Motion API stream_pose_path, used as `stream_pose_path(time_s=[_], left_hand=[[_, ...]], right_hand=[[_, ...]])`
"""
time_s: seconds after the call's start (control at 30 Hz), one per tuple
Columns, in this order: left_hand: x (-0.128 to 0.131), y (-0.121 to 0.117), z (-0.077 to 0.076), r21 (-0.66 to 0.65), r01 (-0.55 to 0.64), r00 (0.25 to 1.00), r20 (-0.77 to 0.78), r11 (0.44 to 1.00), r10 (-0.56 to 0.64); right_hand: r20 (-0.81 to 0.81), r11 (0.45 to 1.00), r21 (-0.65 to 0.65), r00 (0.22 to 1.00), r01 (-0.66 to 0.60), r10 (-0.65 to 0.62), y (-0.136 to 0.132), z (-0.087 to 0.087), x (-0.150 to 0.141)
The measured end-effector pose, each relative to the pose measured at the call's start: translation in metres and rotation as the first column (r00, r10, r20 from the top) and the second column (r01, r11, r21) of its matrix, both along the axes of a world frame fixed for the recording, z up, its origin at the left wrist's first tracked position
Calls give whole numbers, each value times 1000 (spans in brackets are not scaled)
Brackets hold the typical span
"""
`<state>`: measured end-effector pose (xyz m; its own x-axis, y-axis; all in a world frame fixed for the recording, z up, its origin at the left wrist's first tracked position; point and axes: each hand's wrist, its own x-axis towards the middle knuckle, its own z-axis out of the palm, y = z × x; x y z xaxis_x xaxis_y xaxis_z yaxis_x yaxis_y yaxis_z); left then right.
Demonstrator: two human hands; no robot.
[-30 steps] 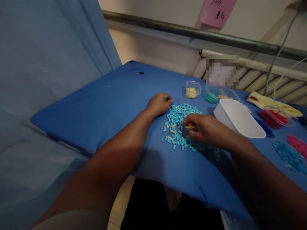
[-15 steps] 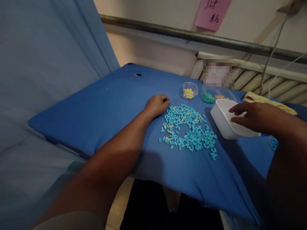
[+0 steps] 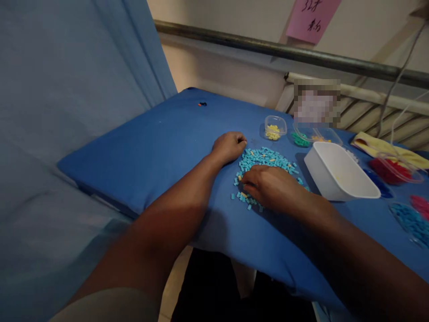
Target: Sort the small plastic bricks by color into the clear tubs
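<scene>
Many small turquoise plastic pieces (image 3: 264,155) lie in a loose pile on the blue-covered surface, with a few pale yellow pieces (image 3: 244,195) mixed in. Over the middle of this pile is my right hand (image 3: 275,185), its thumb and index finger bent and a little apart, close to a yellow piece at the left edge. The hand hides part of the pile. My left hand (image 3: 229,147) rests at the pile's upper left edge with fingers curled in; what they hold, if anything, is hidden. A white plastic tub (image 3: 321,176) stands right of the pile.
Behind the pile are a clear cup (image 3: 275,125) of yellow pieces and a clear divided container (image 3: 321,134) with green and orange ones. Containers of red pieces (image 3: 390,170) and blue pieces (image 3: 410,221) stand right, near a yellow cloth (image 3: 375,145). A blue curtain (image 3: 100,89) hangs left.
My right hand has moved left and down from over the white tub to the turquoise pile. The left hand stays at the pile's edge. The view has shifted slightly right.
</scene>
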<state>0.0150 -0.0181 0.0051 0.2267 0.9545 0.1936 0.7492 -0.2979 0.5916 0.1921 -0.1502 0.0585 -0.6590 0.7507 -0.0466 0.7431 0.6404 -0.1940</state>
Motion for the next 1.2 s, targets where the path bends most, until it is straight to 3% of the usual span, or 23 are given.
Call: stream_pose_path(time_s=[0.1, 0.27, 0.43, 0.8, 0.9, 1.07, 1.2], left_hand=[[0, -1, 0, 1, 9, 1000, 15, 1000, -9], [1, -3, 2, -10, 4, 1000, 8, 1000, -4], [1, -3, 2, -18, -2, 1000, -2, 1000, 1], [1, -2, 1, -8, -2, 1000, -12, 1000, 2], [1, -2, 1, -6, 0, 1000, -12, 1000, 0], [2, -2, 1, 7, 1, 1000, -21, 1000, -1], [3, -2, 1, 3, -8, 1000, -19, 1000, 8]], right_hand=[[-95, 1000, -7, 995, 8, -8, 6, 7, 9], [-197, 986, 64, 970, 156, -141, 19, 10, 25], [-39, 998, 43, 998, -53, 54, 26, -10, 17], [129, 997, 34, 990, -65, 60, 23, -2, 17], [76, 997, 76, 997, -31, 25, 23, -3, 17], [-189, 996, 82, 980, -44, 59, 19, -8, 5], [-117, 992, 91, 988, -86, 97, 16, -18, -8]])
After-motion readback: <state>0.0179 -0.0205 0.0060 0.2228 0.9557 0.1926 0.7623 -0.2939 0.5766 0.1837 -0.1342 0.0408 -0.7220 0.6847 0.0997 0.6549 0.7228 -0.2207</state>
